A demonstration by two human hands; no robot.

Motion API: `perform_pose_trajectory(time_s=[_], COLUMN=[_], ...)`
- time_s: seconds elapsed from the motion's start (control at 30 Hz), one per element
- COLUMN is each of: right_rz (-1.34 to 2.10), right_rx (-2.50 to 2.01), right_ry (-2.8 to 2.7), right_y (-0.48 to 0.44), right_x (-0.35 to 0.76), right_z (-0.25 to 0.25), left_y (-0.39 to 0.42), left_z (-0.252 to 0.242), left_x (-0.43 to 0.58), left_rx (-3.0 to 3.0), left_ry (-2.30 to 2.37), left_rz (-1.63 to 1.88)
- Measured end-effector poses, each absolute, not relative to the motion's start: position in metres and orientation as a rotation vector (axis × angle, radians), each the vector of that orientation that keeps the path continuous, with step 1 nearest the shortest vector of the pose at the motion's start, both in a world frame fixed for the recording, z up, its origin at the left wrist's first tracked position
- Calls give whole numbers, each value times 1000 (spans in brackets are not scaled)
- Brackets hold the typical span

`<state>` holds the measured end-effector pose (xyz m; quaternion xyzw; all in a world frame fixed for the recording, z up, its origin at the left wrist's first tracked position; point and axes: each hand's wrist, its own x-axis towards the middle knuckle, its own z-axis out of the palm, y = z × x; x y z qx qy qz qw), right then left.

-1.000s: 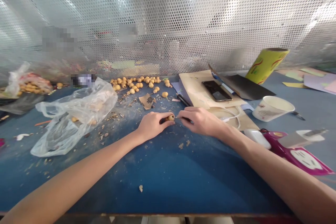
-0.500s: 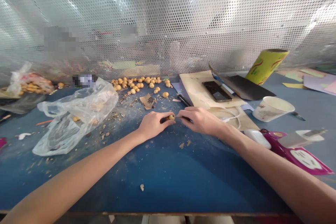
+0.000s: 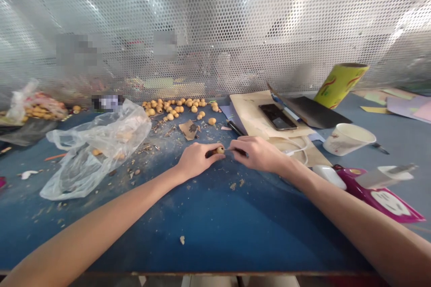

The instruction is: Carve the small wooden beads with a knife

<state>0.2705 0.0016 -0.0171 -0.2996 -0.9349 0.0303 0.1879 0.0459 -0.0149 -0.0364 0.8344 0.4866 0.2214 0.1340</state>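
Note:
My left hand (image 3: 195, 159) rests on the blue table (image 3: 215, 224) with its fingers pinched round a small tan gourd-like bead (image 3: 220, 150). My right hand (image 3: 257, 153) is closed round a thin dark-handled tool (image 3: 238, 151) whose metal tip touches the bead's end. The two hands sit close together at the middle of the table, with bits of shavings scattered round them.
Several loose tan beads (image 3: 175, 106) lie at the back. A crumpled clear plastic bag (image 3: 97, 143) is at the left. A phone (image 3: 278, 116) on brown paper, a white cup (image 3: 348, 139), a yellow tube (image 3: 340, 83) and a magenta object (image 3: 380, 193) are at the right. Perforated metal screen (image 3: 215, 22) behind.

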Motion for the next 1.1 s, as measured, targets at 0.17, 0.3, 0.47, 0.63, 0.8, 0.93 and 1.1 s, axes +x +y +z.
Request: perform_pose_trajectory(time_s=[0.17,0.3,0.47,0.63,0.8,0.93,1.1], right_rz=[50,82,40,56,71,52,63], right_rx=[-808,-795,-810,-804,-829,-814,-801], right_ry=[-2658,-2678,-2682,-2677,-2669,-2668,-2651], right_y=[4,5,4,3,3,3,5], right_x=[272,274,271,273,270,271,272], right_z=[-18,-17,-17,-13,-16,-17,-19], left_y=[-13,-13,-13,-13,-14,-14,-13], left_z=[-39,-41,-41,-40,-39,-40,-41], left_x=[45,45,46,46,45,45,45], left_rx=[2433,2421,2411,2403,2416,2400,2417], left_ry=[1417,1419,1422,1428,1396,1407,1402], left_rz=[627,651,657,659,649,656,650])
